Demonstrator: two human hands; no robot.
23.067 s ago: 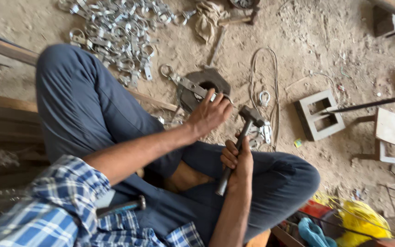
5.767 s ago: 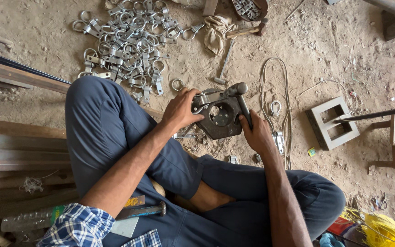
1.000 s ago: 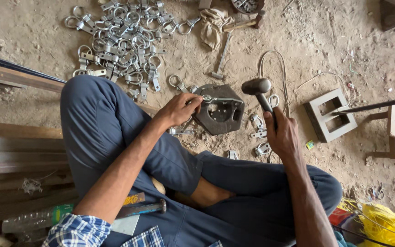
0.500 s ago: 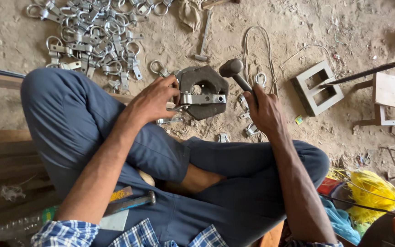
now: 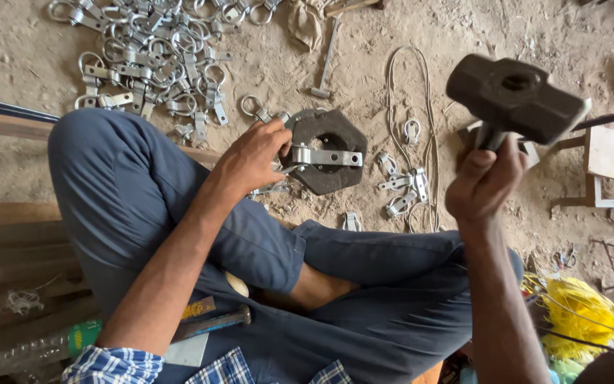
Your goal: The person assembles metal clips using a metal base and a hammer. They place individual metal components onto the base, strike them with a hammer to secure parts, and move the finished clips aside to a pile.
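Head view looks down on a person seated cross-legged on sandy ground. At about ten o'clock lies a heap of metal ring clamps (image 5: 154, 53), loose and tangled, each a loop with a flat drilled strap. Nearer the lower left, a second hammer (image 5: 211, 323) rests against the trouser leg beside a plastic bottle (image 5: 40, 348).

Moving right, the left hand (image 5: 250, 156) sits at the nine o'clock edge of a dark hexagonal steel block (image 5: 328, 151) with a round hole through its middle. Its fingers (image 5: 273, 136) are curled and closed on one clamp piece (image 5: 318, 157), pinning the ring end while the flat strap lies across the block's hole toward three o'clock. The block looks thick and heavy, unlikely to shift on the sand. The clamp piece is stiff, thin plated metal, probably smooth and inclined to skate or jump on the steel face, so the ring end, clear of the strap, seems the sound place to hold it.

A pale cord (image 5: 424, 128) loops over the ground at one o'clock of the block, with a few more clamps (image 5: 401, 188) beside it.

Farther right, the right hand (image 5: 483, 181) is raised at about two o'clock, fingers wrapped tightly around the handle just under a blunt, blocky hammer head (image 5: 513, 96). That head appears dense and top-heavy, and gripping so near it favours control over swing.
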